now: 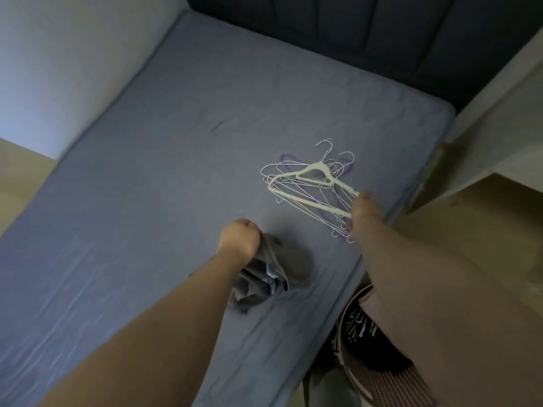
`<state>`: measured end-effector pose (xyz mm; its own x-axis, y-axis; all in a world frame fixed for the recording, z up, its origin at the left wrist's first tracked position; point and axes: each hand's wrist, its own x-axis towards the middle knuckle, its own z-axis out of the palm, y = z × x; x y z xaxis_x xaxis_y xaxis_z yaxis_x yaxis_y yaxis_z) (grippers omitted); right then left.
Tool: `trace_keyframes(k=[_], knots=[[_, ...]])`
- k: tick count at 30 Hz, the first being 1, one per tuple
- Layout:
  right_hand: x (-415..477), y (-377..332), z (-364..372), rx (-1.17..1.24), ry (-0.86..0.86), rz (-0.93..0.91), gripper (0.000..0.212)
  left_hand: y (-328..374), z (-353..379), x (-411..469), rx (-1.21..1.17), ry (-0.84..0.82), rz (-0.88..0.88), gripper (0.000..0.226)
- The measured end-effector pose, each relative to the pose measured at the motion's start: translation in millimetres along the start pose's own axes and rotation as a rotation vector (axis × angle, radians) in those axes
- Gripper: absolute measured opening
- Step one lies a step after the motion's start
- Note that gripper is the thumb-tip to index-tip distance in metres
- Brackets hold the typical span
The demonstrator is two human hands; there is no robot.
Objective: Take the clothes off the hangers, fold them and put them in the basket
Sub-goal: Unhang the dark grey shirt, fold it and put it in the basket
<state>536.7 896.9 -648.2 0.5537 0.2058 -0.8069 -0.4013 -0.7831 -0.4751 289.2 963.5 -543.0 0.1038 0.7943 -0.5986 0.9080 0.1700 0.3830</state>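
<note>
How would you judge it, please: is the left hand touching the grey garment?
Touching. The head view shows the left hand with its fingers curled round the top of the bunched grey garment, gripping it.

Home bedroom: sheeted bed (176, 177), headboard (352, 33).

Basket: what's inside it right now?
Black-and-white striped cloth shows inside the basket, near its left rim, with something dark below it. The right arm covers most of the opening, so the rest is hidden.
</note>
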Motion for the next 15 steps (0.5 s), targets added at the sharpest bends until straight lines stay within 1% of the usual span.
trace_keyframes(k=[3, 4, 6, 8, 9, 10, 11, 13, 14, 15], knots=[[26.4, 8.1, 3.4, -0.440, 0.068, 0.019, 0.044, 5.7, 10.5, 12.7, -0.015, 0.004, 0.005, 0.033], [17.6, 8.3, 1.1, -0.585, 0.036, 0.023, 0.043, 8.2, 13.9, 15.5, -0.016, -0.001, 0.001, 0.033], [-2.8, 16.2, 3.0, -0.847, -0.062, -0.080, 0.043, 9.8, 17.5, 15.4, -0.018, -0.006, 0.002, 0.033], [-26.3, 24.2, 9.1, -0.911, -0.136, -0.181, 0.041, 13.1, 17.9, 10.5, -0.020, -0.005, 0.011, 0.033], [-35.9, 32.0, 14.6, -0.828, -0.221, -0.188, 0.040, 15.0, 16.6, 7.1, -0.022, -0.007, 0.020, 0.033], [-52.0, 36.0, 19.0, -0.736, -0.344, -0.170, 0.044, 16.7, 14.5, 3.3, -0.028, -0.006, 0.033, 0.033], [-68.3, 40.3, 25.3, -0.678, -0.483, -0.170, 0.058, 18.8, 9.8, -2.5, -0.040, -0.002, 0.046, 0.033], [-92.5, 50.1, 38.6, -0.767, -0.679, -0.199, 0.099, 21.9, 1.9, -11.8, -0.067, 0.012, 0.074, 0.032], [-107.7, 50.9, 44.1, -0.870, -0.714, -0.246, 0.114, 23.2, -7.9, -20.9, -0.085, 0.036, 0.095, 0.031], [-111.9, 57.6, 51.6, -0.955, -0.712, -0.287, 0.124, 24.9, -13.3, -25.6, -0.109, 0.051, 0.103, 0.031]])
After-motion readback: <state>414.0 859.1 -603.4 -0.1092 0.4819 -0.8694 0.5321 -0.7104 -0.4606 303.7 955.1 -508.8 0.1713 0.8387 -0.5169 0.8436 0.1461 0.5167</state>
